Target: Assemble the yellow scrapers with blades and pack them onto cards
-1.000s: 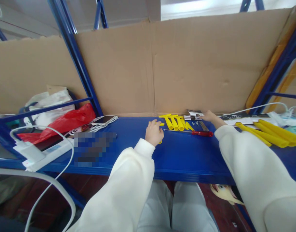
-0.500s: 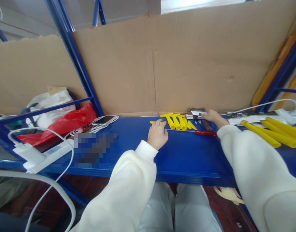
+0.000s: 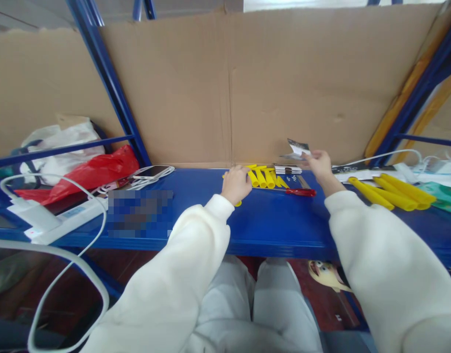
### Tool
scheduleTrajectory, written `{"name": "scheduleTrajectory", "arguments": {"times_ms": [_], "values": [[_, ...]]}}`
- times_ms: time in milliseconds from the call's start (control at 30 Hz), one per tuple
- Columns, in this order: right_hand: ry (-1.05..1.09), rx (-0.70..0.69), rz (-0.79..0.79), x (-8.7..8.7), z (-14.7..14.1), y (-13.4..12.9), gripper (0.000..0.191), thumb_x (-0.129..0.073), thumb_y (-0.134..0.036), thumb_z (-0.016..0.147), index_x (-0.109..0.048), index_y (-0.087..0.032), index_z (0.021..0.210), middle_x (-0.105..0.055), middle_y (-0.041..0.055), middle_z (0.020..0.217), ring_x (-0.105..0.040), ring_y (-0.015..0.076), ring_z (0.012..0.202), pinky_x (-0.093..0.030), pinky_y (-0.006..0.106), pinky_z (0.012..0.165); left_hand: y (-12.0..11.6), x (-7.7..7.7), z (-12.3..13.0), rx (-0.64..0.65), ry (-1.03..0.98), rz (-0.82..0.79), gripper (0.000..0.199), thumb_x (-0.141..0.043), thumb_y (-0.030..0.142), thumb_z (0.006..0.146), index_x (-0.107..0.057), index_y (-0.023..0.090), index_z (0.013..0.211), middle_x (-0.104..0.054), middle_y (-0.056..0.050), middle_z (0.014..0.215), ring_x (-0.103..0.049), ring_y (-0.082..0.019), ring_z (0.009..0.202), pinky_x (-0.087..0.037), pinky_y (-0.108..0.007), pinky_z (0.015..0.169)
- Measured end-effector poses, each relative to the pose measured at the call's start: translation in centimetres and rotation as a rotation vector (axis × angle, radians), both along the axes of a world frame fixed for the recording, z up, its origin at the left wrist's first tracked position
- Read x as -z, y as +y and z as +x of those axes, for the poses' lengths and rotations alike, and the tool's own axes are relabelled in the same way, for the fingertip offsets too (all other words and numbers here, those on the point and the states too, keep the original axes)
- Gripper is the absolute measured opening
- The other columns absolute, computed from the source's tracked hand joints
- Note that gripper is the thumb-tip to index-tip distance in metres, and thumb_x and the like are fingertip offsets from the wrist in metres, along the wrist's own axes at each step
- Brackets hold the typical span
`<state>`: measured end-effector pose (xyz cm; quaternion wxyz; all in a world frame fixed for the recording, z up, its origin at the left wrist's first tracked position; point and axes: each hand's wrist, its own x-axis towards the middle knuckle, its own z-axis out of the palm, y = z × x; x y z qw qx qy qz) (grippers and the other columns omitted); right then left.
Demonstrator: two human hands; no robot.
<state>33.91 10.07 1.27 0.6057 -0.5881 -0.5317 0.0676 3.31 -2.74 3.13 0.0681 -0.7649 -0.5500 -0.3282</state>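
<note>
My left hand [image 3: 237, 185] is closed over the blue shelf top, with bits of a yellow plastic piece [image 3: 238, 203] showing at its edges; most of that piece is hidden. To its right lies a row of yellow plastic tubes [image 3: 261, 177]. My right hand [image 3: 320, 165] pinches a black-and-white paper leaflet [image 3: 299, 148] and holds it raised in front of the cardboard. Below it are a stack of similar leaflets [image 3: 287, 169] and a screwdriver with a red handle [image 3: 301, 192].
Larger yellow tubes [image 3: 398, 193] lie at the right. A phone [image 3: 154, 171] with a white cable, a red plastic bag [image 3: 96, 169] and a white power strip [image 3: 68, 223] are on the left. A cardboard sheet [image 3: 173, 93] stands behind the shelf.
My right hand has lifted a leaflet up from the stack. My left hand has turned and closed more over the yellow piece. The whole view has shifted slightly.
</note>
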Motion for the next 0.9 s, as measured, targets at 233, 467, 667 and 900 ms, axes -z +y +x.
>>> {"name": "scheduleTrajectory", "arguments": {"times_ms": [233, 467, 667, 900], "values": [[0.399, -0.250, 0.155, -0.6, -6.6, -2.0, 0.038, -0.073, -0.033, 0.074, -0.049, -0.024, 0.103, -0.063, 0.0017, 0.094, -0.068, 0.0180, 0.080, -0.058, 0.033, 0.068, 2.5, 0.2, -0.6, -0.176, -0.413, -0.031, 0.025, -0.053, 0.010, 0.087, -0.073, 0.017, 0.100, -0.074, -0.011, 0.105, -0.068, -0.023, 0.106, -0.050, -0.031, 0.091], [0.327, -0.293, 0.258, 1.1, -10.2, -2.2, 0.049, -0.077, -0.036, 0.068, -0.049, -0.023, 0.106, -0.062, 0.0010, 0.096, -0.064, 0.0175, 0.086, -0.057, 0.036, 0.082, 2.9, 0.8, -0.2, -0.288, -0.528, -0.183, 0.018, -0.057, 0.015, 0.086, -0.068, 0.020, 0.100, -0.075, -0.010, 0.107, -0.070, -0.024, 0.106, -0.051, -0.031, 0.087], [0.390, -0.256, 0.173, 2.2, -9.4, -3.2, 0.048, -0.079, -0.026, 0.063, -0.049, -0.022, 0.101, -0.065, 0.0021, 0.096, -0.067, 0.0186, 0.090, -0.056, 0.038, 0.088, 2.1, 1.3, -0.9, -0.316, -0.330, -0.287, 0.037, -0.069, 0.032, 0.084, -0.059, 0.016, 0.116, -0.067, -0.019, 0.126, -0.065, -0.028, 0.118, -0.049, -0.032, 0.093], [0.462, -0.412, 0.075, 1.5, -9.7, -4.4, 0.025, -0.072, -0.022, 0.067, -0.056, -0.022, 0.085, -0.070, 0.0005, 0.082, -0.068, 0.0168, 0.079, -0.059, 0.034, 0.080, 2.8, 2.4, -1.5, -0.275, -0.421, -0.377, 0.041, -0.082, 0.030, 0.068, -0.064, 0.018, 0.103, -0.073, -0.017, 0.114, -0.067, -0.029, 0.113, -0.049, -0.032, 0.092]]}}
